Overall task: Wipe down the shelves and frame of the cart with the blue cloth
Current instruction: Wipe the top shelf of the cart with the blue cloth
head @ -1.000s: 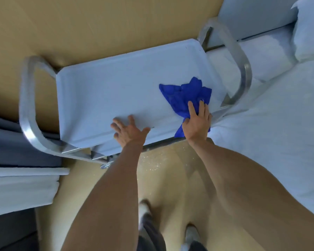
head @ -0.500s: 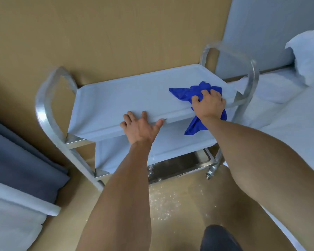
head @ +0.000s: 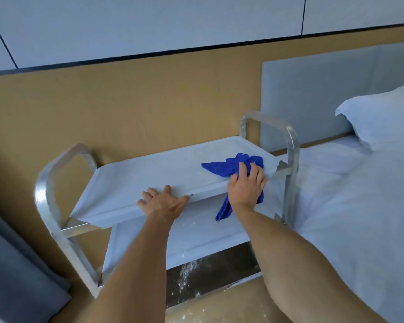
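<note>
white pillow (head: 380, 117), bed (head: 359, 206), grey headboard (head: 313, 89)

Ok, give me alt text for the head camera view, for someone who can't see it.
A person's right hand grips a blue cloth on the top shelf of a metal cart, while the left hand rests on the shelf's front edge. A white bed stands alongside.
</note>
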